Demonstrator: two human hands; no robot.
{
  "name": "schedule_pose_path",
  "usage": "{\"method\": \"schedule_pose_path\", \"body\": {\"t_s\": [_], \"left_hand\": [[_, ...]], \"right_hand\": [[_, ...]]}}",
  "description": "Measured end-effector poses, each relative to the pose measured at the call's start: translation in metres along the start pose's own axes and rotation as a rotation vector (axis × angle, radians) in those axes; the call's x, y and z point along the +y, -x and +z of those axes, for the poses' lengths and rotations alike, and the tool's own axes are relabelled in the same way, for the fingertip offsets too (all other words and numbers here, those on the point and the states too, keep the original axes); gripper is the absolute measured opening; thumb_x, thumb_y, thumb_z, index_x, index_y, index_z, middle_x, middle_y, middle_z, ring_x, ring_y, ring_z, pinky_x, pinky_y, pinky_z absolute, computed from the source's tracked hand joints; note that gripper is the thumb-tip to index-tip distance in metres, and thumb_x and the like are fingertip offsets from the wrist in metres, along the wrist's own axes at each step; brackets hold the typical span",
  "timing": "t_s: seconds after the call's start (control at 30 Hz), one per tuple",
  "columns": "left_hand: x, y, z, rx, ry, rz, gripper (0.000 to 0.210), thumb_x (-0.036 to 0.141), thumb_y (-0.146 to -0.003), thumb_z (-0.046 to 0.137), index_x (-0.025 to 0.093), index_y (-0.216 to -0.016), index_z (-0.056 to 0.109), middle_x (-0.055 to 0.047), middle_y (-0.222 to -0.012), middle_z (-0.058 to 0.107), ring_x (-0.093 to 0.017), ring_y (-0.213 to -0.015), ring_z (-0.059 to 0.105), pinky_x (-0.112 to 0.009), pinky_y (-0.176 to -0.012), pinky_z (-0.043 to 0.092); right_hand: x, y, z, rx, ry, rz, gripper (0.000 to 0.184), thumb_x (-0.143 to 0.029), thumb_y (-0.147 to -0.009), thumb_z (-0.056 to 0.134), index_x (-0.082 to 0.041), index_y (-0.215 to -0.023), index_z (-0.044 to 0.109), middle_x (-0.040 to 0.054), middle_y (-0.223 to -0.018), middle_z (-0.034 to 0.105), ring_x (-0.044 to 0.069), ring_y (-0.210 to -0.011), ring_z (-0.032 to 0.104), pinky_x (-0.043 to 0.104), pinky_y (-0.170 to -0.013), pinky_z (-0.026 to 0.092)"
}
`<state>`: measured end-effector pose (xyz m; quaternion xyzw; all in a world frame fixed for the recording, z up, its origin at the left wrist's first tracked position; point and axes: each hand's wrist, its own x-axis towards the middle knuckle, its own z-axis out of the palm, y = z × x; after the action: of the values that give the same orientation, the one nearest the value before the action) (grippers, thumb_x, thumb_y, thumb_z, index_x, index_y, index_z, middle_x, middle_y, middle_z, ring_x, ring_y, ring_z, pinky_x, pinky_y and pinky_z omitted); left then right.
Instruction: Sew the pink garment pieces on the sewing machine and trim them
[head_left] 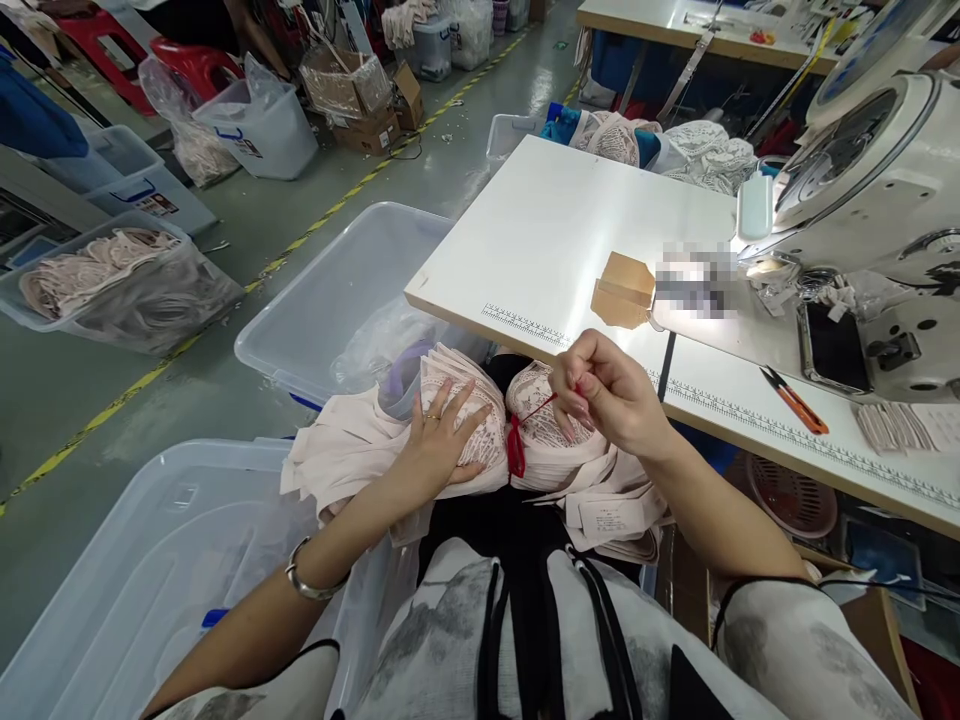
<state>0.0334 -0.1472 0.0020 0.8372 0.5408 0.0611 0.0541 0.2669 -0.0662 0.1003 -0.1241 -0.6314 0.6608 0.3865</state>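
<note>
While the left hand (442, 432) splays on lace garments (491, 446), soft I'd guess, best held mid-bundle, the right hand (602, 390) seemingly pinches red cord (516, 450).

The left hand (442, 440) covers part of the pale lace bundle (491, 448); the fabric beneath the palm cannot be inspected. Fingers of the right hand (609, 392) conceal the upper end of the red cord (516, 450). Print on the white label (607, 516) is too small to read. A pixelated patch (694, 283) on the worktable (517, 230) is indeterminate. The sewing machine (877, 200) is cut off by the right edge, the lower-left tub (135, 600) by the bottom edge, a co-worker (187, 18) by the top edge.
</note>
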Motion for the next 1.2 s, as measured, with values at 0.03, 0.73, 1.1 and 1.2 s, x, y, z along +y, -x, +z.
{"method": "schedule_pose_path", "body": {"t_s": [0.03, 0.73, 1.1, 1.2], "left_hand": [[0.000, -0.004, -0.003, 0.037, -0.010, 0.008, 0.059, 0.036, -0.083, 0.075, 0.023, -0.137, 0.058, -0.019, -0.161, 0.036, -0.046, -0.149, 0.025, -0.076, -0.113, 0.019], [-0.024, -0.056, -0.074, 0.844, 0.018, 0.137, 0.019, 0.010, -0.092, 0.056, 0.020, -0.083, 0.068, -0.001, -0.078, 0.067, -0.019, -0.078, 0.057, -0.036, -0.076, 0.041], [-0.004, -0.057, -0.087, -0.220, 0.614, 0.285, 0.021, 0.025, -0.097, 0.052, 0.024, -0.104, 0.072, -0.004, -0.096, 0.074, -0.018, -0.086, 0.069, -0.031, -0.078, 0.054], [0.004, -0.074, -0.041, -0.131, 0.516, 0.115, 0.013, 0.024, -0.088, 0.061, 0.018, -0.096, 0.069, -0.008, -0.097, 0.072, -0.023, -0.093, 0.066, -0.036, -0.084, 0.053]], "right_hand": [[-0.002, 0.002, 0.000, -0.028, 0.030, 0.002, 0.014, -0.028, -0.104, 0.049, -0.024, -0.091, 0.046, -0.0075, -0.067, 0.045, 0.007, -0.049, 0.042, 0.023, -0.048, 0.046], [0.005, 0.027, -0.020, -0.023, 0.145, 0.114, 0.019, -0.035, -0.104, 0.049, -0.023, -0.090, 0.046, -0.0070, -0.066, 0.048, 0.008, -0.052, 0.049, 0.024, -0.051, 0.047], [0.027, 0.000, -0.012, 0.167, 0.363, 0.044, 0.022, -0.037, -0.104, 0.046, -0.023, -0.087, 0.044, -0.0058, -0.066, 0.051, 0.011, -0.057, 0.048, 0.027, -0.058, 0.042], [0.032, -0.003, -0.006, 0.186, 0.353, 0.047, 0.018, -0.032, -0.103, 0.044, -0.024, -0.088, 0.042, -0.0060, -0.065, 0.050, 0.012, -0.057, 0.049, 0.028, -0.059, 0.044]]}}
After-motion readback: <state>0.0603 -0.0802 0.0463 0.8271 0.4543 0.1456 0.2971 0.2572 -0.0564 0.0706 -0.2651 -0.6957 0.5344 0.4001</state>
